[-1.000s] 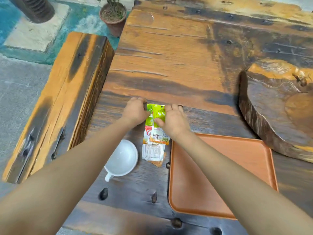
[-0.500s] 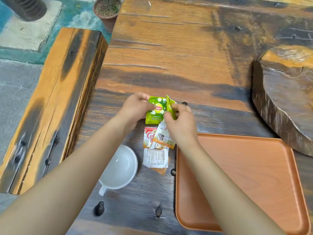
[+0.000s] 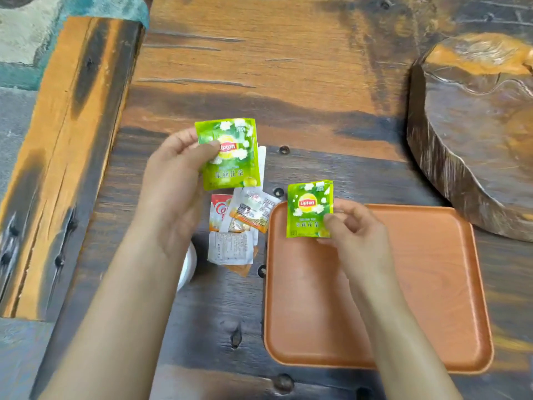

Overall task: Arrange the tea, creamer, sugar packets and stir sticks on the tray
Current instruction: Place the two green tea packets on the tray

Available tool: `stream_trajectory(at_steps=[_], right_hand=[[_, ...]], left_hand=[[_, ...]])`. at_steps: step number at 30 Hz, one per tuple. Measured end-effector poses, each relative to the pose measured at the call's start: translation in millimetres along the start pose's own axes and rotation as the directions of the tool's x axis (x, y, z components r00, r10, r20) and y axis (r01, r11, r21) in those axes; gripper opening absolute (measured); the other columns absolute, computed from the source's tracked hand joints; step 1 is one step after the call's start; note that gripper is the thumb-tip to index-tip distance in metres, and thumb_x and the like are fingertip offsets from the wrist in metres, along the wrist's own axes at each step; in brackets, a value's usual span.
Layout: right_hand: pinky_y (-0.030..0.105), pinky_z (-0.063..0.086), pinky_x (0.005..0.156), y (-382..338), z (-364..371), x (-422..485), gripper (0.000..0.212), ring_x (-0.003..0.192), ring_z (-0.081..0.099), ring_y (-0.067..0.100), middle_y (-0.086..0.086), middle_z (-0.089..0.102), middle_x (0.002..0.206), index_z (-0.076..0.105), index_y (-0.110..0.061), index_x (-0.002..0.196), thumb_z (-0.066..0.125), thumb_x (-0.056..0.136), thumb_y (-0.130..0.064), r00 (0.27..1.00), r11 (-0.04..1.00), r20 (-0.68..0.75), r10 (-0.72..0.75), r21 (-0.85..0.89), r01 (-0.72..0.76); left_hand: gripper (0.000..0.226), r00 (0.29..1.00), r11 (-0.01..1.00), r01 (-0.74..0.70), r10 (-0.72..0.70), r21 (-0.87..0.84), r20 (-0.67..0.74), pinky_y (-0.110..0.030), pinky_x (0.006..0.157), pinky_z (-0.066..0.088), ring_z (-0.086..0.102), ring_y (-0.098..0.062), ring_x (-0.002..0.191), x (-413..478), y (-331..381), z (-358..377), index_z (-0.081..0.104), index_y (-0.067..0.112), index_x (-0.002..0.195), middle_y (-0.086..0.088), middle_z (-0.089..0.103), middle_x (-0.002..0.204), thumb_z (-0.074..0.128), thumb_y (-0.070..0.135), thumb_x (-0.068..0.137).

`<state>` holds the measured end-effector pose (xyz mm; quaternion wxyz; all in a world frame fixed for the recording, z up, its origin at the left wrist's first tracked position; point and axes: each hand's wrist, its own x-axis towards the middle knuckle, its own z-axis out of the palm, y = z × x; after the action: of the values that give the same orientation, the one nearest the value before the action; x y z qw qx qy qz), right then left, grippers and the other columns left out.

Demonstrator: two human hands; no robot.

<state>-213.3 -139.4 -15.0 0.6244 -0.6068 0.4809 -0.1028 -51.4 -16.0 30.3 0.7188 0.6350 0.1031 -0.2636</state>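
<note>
Rough wooden counter (image 3: 317, 82) fills the frame. An orange tray (image 3: 432, 313) lies at lower right, and no packet rests on it yet. At centre, the left hand (image 3: 173, 186) pinches the first Lipton tea packet (image 3: 230, 157) above the creamer and sugar packet pile (image 3: 245, 223). The right hand (image 3: 357, 238) pinches the second Lipton tea packet (image 3: 310, 209) over the tray's upper-left corner.

Step in hand: placing tea. The next move likely calls for lowering the second packet flat onto the tray, then releasing the fingers. No stir sticks are visible.
</note>
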Motion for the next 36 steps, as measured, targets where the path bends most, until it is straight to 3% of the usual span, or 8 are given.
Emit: stream_trajectory(at_steps=[3, 7, 11, 17, 27, 29, 32, 36], right_hand=[[0.034, 0.053, 0.074, 17, -10, -15, 0.019, 0.07, 0.063, 0.009, -0.009, 0.065, 0.075, 0.061, -0.02, 0.098, 0.057, 0.086, -0.005, 0.997, 0.972, 0.022, -0.069, -0.226, 0.072], [0.036, 0.044, 0.088, 30, -23, -22, 0.027, 0.095, 0.056, 0.025, 0.005, 0.063, 0.101, 0.059, -0.011, 0.11, 0.059, 0.083, -0.012, 0.929, 0.698, 0.088, -0.36, -0.635, 0.331], [0.038, 0.04, 0.098, 37, -27, -21, 0.036, 0.111, 0.049, 0.028, 0.008, 0.058, 0.12, 0.06, -0.012, 0.117, 0.062, 0.081, -0.01, 0.852, 0.533, 0.276, -0.444, -0.683, 0.499], [0.04, 0.04, 0.098, 46, -26, -9, 0.041, 0.113, 0.051, 0.03, 0.009, 0.059, 0.122, 0.06, -0.013, 0.119, 0.067, 0.079, -0.013, 0.81, 0.444, 0.392, -0.436, -0.689, 0.573], [0.038, 0.039, 0.093, 47, -24, -7, 0.04, 0.114, 0.046, 0.025, 0.006, 0.055, 0.126, 0.059, -0.015, 0.121, 0.065, 0.081, -0.017, 0.819, 0.489, 0.385, -0.426, -0.664, 0.566], [0.029, 0.035, 0.098, 43, -29, -9, 0.035, 0.113, 0.044, 0.019, 0.004, 0.055, 0.124, 0.058, -0.015, 0.12, 0.061, 0.085, -0.017, 0.819, 0.579, 0.355, -0.451, -0.582, 0.571], [0.013, 0.04, 0.091, 35, -40, -16, 0.027, 0.102, 0.055, 0.008, -0.003, 0.061, 0.114, 0.057, -0.022, 0.115, 0.056, 0.088, -0.018, 0.886, 0.849, 0.25, -0.39, -0.276, 0.452], [0.028, 0.054, 0.074, 28, -45, -27, 0.034, 0.078, 0.064, 0.012, -0.003, 0.07, 0.095, 0.056, -0.027, 0.11, 0.063, 0.084, -0.006, 0.942, 0.981, 0.276, -0.189, 0.091, 0.17]], left_hand=[[0.017, 0.995, 0.995, 0.095, -0.095, -0.027, -0.005, -0.027, 0.056, 0.057, 0.066, -0.013, 0.063, -23, -24, 11, 0.061, 0.01, 0.096, -0.006, 0.069, 0.08, 0.052, -0.002, 0.086], [0.019, 0.991, 0.991, 0.129, -0.13, -0.023, -0.041, -0.027, 0.058, 0.056, 0.066, -0.012, 0.064, -47, -52, 12, 0.061, 0.009, 0.1, -0.005, 0.069, 0.081, 0.053, -0.001, 0.085], [0.019, 0.986, 0.988, 0.157, -0.156, 0.006, -0.06, -0.02, 0.046, 0.053, 0.066, -0.009, 0.056, -70, -73, 5, 0.06, 0.008, 0.097, -0.002, 0.07, 0.076, 0.055, -0.003, 0.082], [0.02, 0.981, 0.983, 0.181, -0.178, 0.035, -0.081, -0.024, 0.062, 0.055, 0.067, -0.011, 0.066, -87, -92, 4, 0.063, 0.014, 0.084, -0.003, 0.071, 0.08, 0.056, -0.004, 0.081], [0.023, 0.981, 0.98, 0.191, -0.189, 0.063, -0.032, -0.017, 0.055, 0.055, 0.068, -0.007, 0.059, -83, -97, 17, 0.064, 0.016, 0.079, 0.002, 0.074, 0.066, 0.056, -0.006, 0.08], [0.023, 0.981, 0.978, 0.194, -0.194, 0.081, -0.011, -0.017, 0.054, 0.055, 0.068, -0.007, 0.059, -80, -95, 19, 0.065, 0.016, 0.079, 0.002, 0.074, 0.066, 0.057, -0.005, 0.08], [0.022, 0.982, 0.977, 0.182, -0.185, 0.108, 0.021, -0.016, 0.053, 0.054, 0.068, -0.006, 0.059, -79, -94, 25, 0.065, 0.016, 0.08, 0.003, 0.074, 0.066, 0.057, -0.005, 0.08], [0.02, 0.973, 0.976, 0.193, -0.204, 0.101, 0.108, -0.014, 0.05, 0.052, 0.066, -0.003, 0.054, -82, -96, 40, 0.063, 0.013, 0.081, 0.004, 0.073, 0.064, 0.056, -0.006, 0.08]])
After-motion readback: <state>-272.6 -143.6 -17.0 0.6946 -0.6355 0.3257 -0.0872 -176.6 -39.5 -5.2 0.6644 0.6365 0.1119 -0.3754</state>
